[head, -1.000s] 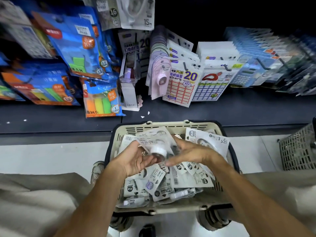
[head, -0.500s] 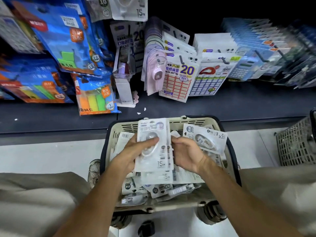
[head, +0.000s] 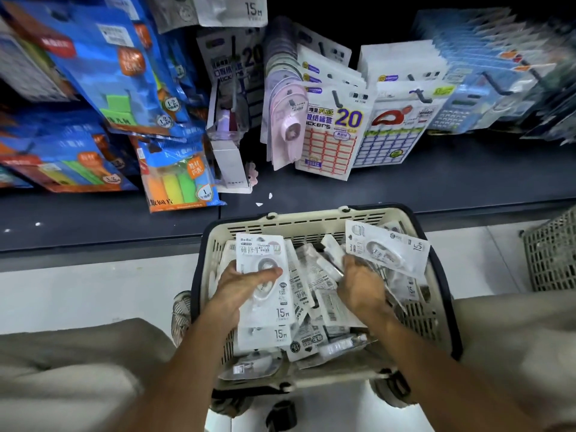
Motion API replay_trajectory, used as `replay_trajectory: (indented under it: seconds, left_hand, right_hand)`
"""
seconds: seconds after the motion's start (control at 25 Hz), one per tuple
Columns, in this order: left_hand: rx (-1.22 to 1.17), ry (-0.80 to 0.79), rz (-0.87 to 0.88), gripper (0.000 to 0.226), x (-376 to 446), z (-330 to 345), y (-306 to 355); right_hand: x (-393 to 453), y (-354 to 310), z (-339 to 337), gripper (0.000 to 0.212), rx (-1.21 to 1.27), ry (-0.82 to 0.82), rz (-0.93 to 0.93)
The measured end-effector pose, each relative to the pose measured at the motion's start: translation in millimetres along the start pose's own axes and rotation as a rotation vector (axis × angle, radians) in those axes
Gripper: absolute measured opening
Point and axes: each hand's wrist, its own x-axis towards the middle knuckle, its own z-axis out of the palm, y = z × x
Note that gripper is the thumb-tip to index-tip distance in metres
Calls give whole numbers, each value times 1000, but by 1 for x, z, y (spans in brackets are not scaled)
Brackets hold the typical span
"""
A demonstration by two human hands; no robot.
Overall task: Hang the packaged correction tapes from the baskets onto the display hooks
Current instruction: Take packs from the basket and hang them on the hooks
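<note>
Here, the left hand [head: 241, 289] holds a stack of packaged correction tapes [head: 265, 285] upright over the basket [head: 280, 221], thumb pressed across the front of the top card and fingers hidden behind. The right hand [head: 360, 283] reaches down into the loose packets [head: 330, 310] in the basket, fingers curled among them; whether it has hold of one cannot be told. Another packet [head: 388, 247] leans against the basket's far right rim. These packs look light, flat and fairly stiff, with a raised plastic blister that could slip under the grip, so pinching the card edges seems safest, leaving the top hole free. Beyond the basket, a dark shelf [head: 405, 182] carries hanging sticker packs [head: 333, 135] on display hooks [head: 335, 96].
</note>
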Motion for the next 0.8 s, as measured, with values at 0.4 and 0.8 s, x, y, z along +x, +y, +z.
replay_trajectory:
  seconds: [0.4,0.8]
  left_hand:
    - [36,-81,88,122,-1,3,3]
    - [156,-559,55,79,-39,12,14]
  right_hand:
    - [13,45,-168,25,628,-658,-244]
    - [-21,-22,-130,48,1178,-430,-74]
